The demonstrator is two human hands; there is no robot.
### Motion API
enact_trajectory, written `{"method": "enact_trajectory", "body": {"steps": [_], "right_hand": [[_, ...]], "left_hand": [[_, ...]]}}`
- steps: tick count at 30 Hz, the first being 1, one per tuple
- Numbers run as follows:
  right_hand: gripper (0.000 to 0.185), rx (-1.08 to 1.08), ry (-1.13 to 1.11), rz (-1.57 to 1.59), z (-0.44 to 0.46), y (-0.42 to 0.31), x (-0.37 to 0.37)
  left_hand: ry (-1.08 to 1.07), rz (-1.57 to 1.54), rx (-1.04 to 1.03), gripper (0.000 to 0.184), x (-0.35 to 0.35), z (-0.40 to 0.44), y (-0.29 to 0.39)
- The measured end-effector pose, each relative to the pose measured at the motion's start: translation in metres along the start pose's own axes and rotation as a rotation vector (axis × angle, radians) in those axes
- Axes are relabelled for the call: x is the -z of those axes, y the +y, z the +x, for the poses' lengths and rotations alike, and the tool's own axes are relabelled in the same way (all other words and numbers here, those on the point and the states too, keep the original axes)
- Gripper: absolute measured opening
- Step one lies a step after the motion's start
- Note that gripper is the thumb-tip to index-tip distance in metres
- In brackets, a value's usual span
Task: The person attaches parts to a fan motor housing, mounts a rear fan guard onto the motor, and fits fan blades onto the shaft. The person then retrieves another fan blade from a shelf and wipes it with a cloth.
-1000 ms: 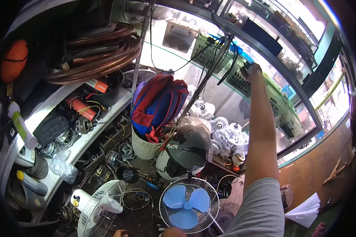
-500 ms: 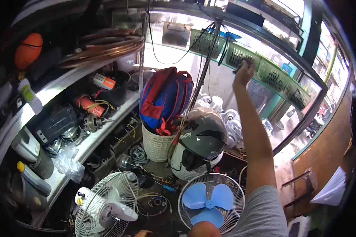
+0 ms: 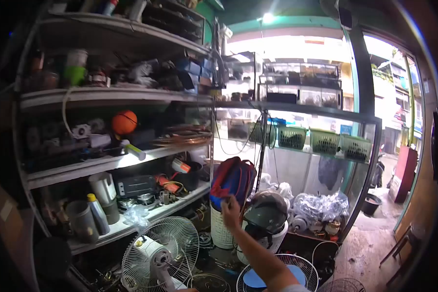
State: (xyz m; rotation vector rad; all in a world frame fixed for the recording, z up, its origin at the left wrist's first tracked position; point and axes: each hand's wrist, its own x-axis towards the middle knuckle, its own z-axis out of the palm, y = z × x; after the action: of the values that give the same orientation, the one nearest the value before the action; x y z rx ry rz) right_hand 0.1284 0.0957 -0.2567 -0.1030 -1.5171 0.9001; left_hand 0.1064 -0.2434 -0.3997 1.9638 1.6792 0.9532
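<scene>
My right hand (image 3: 230,212) is raised in front of the red and blue backpack (image 3: 239,179), its fingers curled together; whatever they may hold is too small to make out. The backpack rests in a white woven basket (image 3: 221,232). Beside it, a dark helmet (image 3: 266,212) sits on a white container. Below my right forearm is a fan with blue blades (image 3: 297,275). A white fan with its wire cage (image 3: 186,231) stands at the lower left. Only a sliver of what looks like my left hand (image 3: 188,290) shows at the bottom edge, its fingers hidden.
Metal shelves (image 3: 117,165) on the left carry tools, motor parts, copper tubing (image 3: 187,136) and an orange ball-shaped thing (image 3: 124,122). Green baskets (image 3: 292,138) line a glass cabinet shelf at the back. Bagged parts (image 3: 321,207) lie beneath. A doorway opens on the right.
My right hand has come away from the green baskets, down and left to in front of the backpack. My view has tilted up, showing more of the shelves and the doorway.
</scene>
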Motion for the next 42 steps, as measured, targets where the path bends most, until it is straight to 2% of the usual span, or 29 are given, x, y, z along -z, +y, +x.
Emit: {"method": "enact_trajectory", "body": {"steps": [1,3,4,5,7,9,11,12,14,16,19,21,22,24,26,28,31,32,35,36,38,40,41,42], "right_hand": [[0.01,-0.014,-0.049,-0.094,-0.017,-0.024,0.001],[0.015,-0.085,-0.126,-0.102,-0.043,-0.032,0.006],[0.017,-0.1,-0.149,-0.101,-0.051,-0.049,0.01],[0.019,-0.122,-0.176,-0.105,-0.062,-0.066,0.017],[0.019,-0.069,-0.181,-0.191,-0.08,-0.07,0.03],[0.019,0.003,-0.198,-0.272,-0.095,-0.07,0.04],[0.025,-0.217,-0.319,-0.345,-0.11,-0.063,0.056],[0.025,-0.21,-0.317,-0.343,-0.118,-0.06,0.063],[0.029,-0.316,-0.402,-0.438,-0.133,-0.048,0.077],[0.029,-0.331,-0.448,-0.505,-0.15,-0.022,0.093],[0.032,-0.397,-0.55,-0.641,-0.159,-0.013,0.106],[0.034,-0.441,-0.59,-0.712,-0.163,-0.01,0.114],[0.036,-0.44,-0.618,-0.748,-0.166,-0.004,0.117],[0.038,-0.432,-0.638,-0.782,-0.168,0.007,0.12],[0.037,-0.438,-0.716,-0.85,-0.166,0.014,0.121],[0.037,-0.471,-0.733,-0.826,-0.165,0.005,0.122],[0.039,-0.498,-0.781,-0.818,-0.161,-0.007,0.12],[0.041,-0.502,-0.802,-0.836,-0.159,-0.009,0.118],[0.045,-0.586,-0.864,-0.798,-0.152,-0.011,0.116],[0.045,-0.598,-0.856,-0.791,-0.151,-0.015,0.115],[0.04,-0.578,-0.526,-0.8,-0.155,-0.02,0.11],[0.04,-0.508,0.015,-0.417,-0.154,0.019,0.094],[0.043,-0.662,0.074,-0.142,-0.144,0.024,0.09],[0.047,-0.695,0.085,0.053,-0.129,0.009,0.087]], "left_hand": [[0.017,0.019,-0.009,0.037,-0.002,-0.003,-0.009],[0.048,0.095,0.161,0.037,-0.008,-0.012,-0.029],[0.108,-0.059,0.173,0.037,-0.002,-0.013,-0.014],[0.091,-0.049,0.163,0.037,-0.009,-0.016,-0.033],[0.242,0.064,0.017,0.035,-0.022,-0.022,-0.093],[0.304,0.111,-0.011,0.031,-0.011,-0.029,-0.083],[0.196,-0.121,0.294,0.027,0.001,-0.037,-0.072],[0.233,-0.009,0.307,0.024,0.012,-0.04,-0.03],[0.261,-0.073,0.377,0.024,0.012,-0.045,-0.029],[0.306,-0.143,0.448,0.024,0.014,-0.044,-0.026],[0.221,-0.105,0.386,0.023,0.018,-0.032,0.001],[0.118,-0.034,0.022,0.025,0.034,-0.012,0.054],[0.122,-0.027,0.02,0.025,0.04,-0.003,0.066],[0.046,-0.235,0.135,0.031,0.054,0.017,0.078],[-0.016,-0.267,0.075,0.044,0.076,0.051,0.064],[0.007,-0.062,-0.05,0.058,0.107,0.068,0.12],[0.147,0.153,-0.269,0.071,0.137,0.091,0.187],[0.172,0.193,-0.229,0.074,0.147,0.096,0.213],[0.353,0.323,-0.36,0.077,0.175,0.114,0.249],[0.397,0.383,-0.38,0.076,0.183,0.118,0.26],[0.424,0.349,-0.368,0.073,0.189,0.127,0.275],[0.542,0.248,-0.361,0.062,0.18,0.133,0.266],[0.615,0.23,-0.395,0.059,0.17,0.142,0.243],[0.597,0.128,-0.358,0.057,0.157,0.152,0.219]]}}
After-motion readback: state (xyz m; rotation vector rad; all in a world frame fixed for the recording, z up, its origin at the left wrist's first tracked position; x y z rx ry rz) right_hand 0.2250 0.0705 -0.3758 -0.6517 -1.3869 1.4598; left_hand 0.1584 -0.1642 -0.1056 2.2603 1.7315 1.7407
